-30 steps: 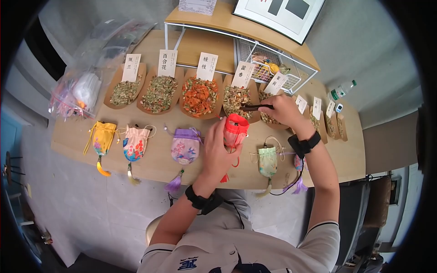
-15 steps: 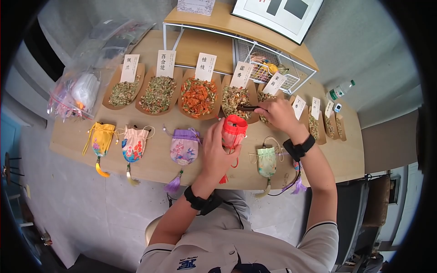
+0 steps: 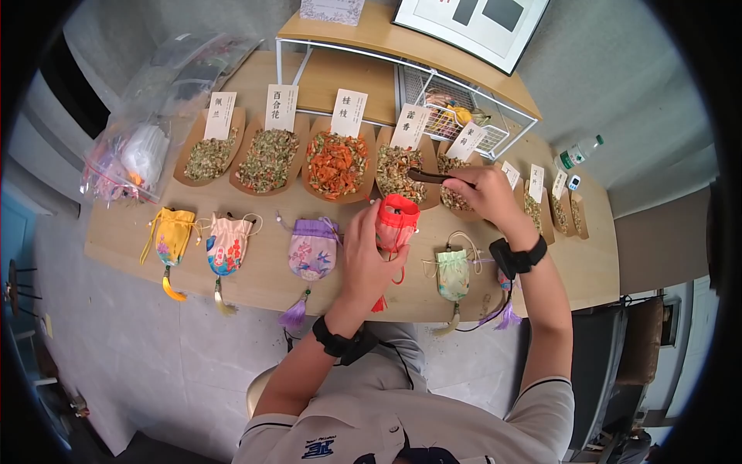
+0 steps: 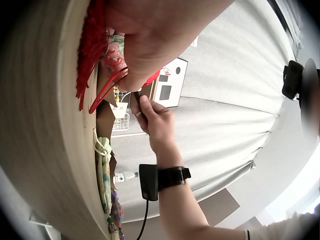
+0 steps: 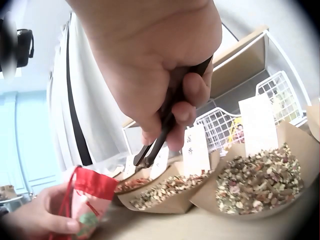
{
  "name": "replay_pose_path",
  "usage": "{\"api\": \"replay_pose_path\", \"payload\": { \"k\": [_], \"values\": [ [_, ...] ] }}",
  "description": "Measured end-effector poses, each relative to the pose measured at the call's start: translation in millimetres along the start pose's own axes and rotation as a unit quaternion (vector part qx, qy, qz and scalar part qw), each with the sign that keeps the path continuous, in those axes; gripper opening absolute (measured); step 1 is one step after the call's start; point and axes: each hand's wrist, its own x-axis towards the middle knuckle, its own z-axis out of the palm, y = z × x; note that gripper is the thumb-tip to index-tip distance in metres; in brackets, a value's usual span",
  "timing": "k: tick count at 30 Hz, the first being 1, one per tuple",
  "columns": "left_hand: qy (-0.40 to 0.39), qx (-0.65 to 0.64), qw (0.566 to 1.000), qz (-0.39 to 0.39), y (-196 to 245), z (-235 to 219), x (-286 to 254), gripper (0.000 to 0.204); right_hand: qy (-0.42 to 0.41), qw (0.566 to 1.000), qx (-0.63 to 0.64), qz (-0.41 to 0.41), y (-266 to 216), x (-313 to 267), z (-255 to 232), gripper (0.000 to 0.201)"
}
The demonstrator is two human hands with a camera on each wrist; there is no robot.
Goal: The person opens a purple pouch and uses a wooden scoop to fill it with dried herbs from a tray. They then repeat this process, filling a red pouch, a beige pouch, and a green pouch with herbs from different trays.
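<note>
R hand (image 5: 155, 70) w/ dk tongs (image 5: 163, 137)

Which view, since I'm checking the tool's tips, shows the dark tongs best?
The right wrist view: it shows both prongs of the dark tongs up close, down to their tips. The head view shows them smaller, from above, partly covered by the right hand; the left wrist view shows only a small dark part by that hand.

Pale shirt (image 3: 348, 425), dark-striped sleeves (image 3: 550, 406), black wristbands (image 3: 529, 254) with cables (image 4: 146, 215)
</note>
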Motion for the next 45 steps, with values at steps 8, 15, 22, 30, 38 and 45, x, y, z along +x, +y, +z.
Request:
{"api": "replay_pose_path", "payload": {
  "k": [8, 15, 22, 30, 38, 45],
  "values": [
    [-0.010, -0.017, 1.000, -0.006, 2.4, -2.6, 1.1, 0.088, -0.019, 0.991, 0.077, -0.109, -23.3, -13.7, -9.8, 0.025],
    [-0.026, -0.021, 0.999, -0.019, 3.9, -4.4, 0.3, 0.088, -0.010, 1.000, 0.025, 0.006, -10.7, -6.4, -12.6, 0.025],
    [0.003, -0.004, 1.000, 0.004, 0.7, -1.7, 0.6, 0.089, -0.005, 0.990, -0.111, -0.084, 5.5, -8.2, 9.0, 0.026],
    [0.002, 0.001, 1.000, 0.005, 1.0, -1.3, 0.8, 0.089, -0.010, 0.982, -0.168, -0.088, 1.7, -1.0, 22.4, 0.026],
    [-0.003, -0.001, 1.000, 0.004, 0.1, -1.1, 0.4, 0.090, 0.016, 0.970, -0.208, -0.124, -0.6, 0.1, 31.4, 0.024],
    [-0.005, -0.006, 1.000, 0.004, -1.3, -0.7, -0.2, 0.092, 0.031, 0.970, -0.209, -0.117, -1.8, -6.3, 40.6, 0.025]
  ]
}}
